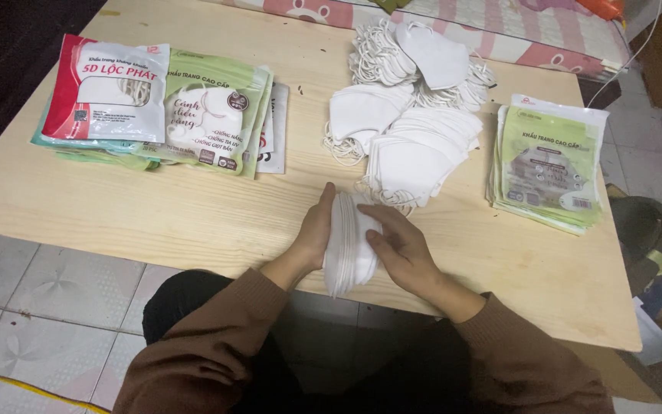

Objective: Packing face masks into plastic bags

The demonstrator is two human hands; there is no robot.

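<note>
Item in hand: stack of white folded face masks (349, 245), stood on edge at the near rim of the table (193, 222), pressed between both hands. Left hand (317, 230) flat against the stack's left face; right hand (401, 249) closed round its right side, fingers curled onto the front. Both hands clamped on the stack, squaring it.

Behind it, just touching: loose heap of white masks (415, 146), fanned and unsorted, ear loops tangled, reaching toward the far edge. This heap looks the larger share, so by judgement most gathering remains.

Right of the heap: pile of flat green-and-white packets (547, 165), apparently empty, not yet filled.

Far left: filled mask packets (158, 103), red-white and green, overlapped in a spread; seemingly the finished portion.

Beyond the table: a pink patterned bed cover (499, 27); tiled floor (47, 299) below.
</note>
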